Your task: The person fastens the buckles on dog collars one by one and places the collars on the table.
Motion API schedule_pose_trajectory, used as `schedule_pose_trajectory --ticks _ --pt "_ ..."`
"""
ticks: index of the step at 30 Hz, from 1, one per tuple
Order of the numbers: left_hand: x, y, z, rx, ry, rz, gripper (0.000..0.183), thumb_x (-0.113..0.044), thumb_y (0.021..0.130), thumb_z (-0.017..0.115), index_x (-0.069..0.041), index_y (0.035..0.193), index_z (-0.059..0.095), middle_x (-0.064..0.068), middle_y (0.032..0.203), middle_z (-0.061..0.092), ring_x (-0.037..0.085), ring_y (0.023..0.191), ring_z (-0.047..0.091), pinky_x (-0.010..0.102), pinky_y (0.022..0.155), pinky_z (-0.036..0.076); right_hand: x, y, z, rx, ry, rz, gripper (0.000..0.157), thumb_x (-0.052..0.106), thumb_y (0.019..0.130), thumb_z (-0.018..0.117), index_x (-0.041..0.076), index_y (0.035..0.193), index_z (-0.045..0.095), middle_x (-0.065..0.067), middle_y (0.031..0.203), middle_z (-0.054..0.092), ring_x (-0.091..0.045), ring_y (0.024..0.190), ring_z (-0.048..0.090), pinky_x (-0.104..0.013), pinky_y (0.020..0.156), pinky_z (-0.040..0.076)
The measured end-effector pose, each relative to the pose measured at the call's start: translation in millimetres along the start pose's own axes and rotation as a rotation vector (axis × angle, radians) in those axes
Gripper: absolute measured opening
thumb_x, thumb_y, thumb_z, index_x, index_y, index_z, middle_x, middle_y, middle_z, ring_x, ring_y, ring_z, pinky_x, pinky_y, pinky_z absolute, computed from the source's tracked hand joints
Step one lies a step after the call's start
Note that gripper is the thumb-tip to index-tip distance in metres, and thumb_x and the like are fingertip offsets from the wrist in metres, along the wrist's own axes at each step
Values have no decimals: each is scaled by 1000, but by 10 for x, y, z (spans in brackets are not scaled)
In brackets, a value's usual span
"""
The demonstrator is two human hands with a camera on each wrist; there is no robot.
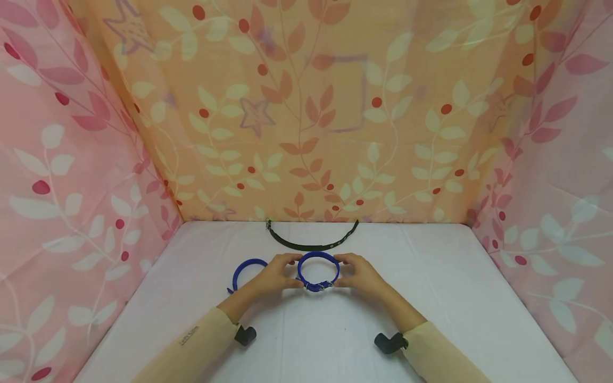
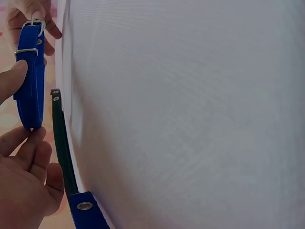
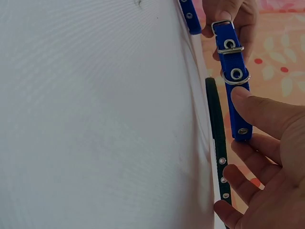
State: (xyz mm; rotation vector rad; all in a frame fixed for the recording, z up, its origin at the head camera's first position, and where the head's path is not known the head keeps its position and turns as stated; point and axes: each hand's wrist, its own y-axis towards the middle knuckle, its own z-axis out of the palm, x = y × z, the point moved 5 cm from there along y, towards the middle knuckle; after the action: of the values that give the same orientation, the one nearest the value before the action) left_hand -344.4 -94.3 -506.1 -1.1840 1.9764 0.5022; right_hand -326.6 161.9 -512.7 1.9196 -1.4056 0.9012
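Observation:
A blue strap collar [image 1: 318, 255], closed into a ring by its metal buckle, is held up between both hands above the white table. My left hand [image 1: 276, 274] pinches its left side, thumb near a metal keeper loop in the left wrist view. On the opposite side my right hand [image 1: 360, 272] pinches the collar [image 3: 233, 105] with thumb and fingertips, just beside a metal D-ring. Metal eyelets dot the strap. Partly hidden behind the left hand, a second blue collar [image 1: 237, 272] lies curved on the table.
Farther back, a dark green collar [image 1: 306, 248] with eyelets lies in an open curve near the table's [image 1: 431, 266] back edge. Patterned cloth [image 1: 297, 106] walls surround the back and sides. Black wrist devices [image 1: 390, 342] protrude from the sleeves.

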Motion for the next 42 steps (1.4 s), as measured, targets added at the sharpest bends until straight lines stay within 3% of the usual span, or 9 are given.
schedule_pose_trajectory --ticks 8,25,42 --pt "75 28 54 0 32 13 77 -32 80 89 -17 147 54 7 142 56 29 134 47 56 111 40 -77 31 64 -7 -84 -49 71 21 74 93 11 137 64 -5 136 66 -31 130 57 -55 114 39" --pt "43 79 94 30 97 20 80 -28 77 91 -9 146 54 11 136 61 29 130 48 52 112 40 -65 9 70 -15 -195 -22 72 25 71 95 14 135 66 -5 136 66 -33 132 53 -61 115 30" --pt "38 98 133 41 180 -37 78 -27 78 91 -9 145 55 7 136 62 26 127 49 49 110 43 -40 37 120 1 -305 -4 71 25 70 95 13 134 66 -5 132 67 -31 128 53 -56 108 34"
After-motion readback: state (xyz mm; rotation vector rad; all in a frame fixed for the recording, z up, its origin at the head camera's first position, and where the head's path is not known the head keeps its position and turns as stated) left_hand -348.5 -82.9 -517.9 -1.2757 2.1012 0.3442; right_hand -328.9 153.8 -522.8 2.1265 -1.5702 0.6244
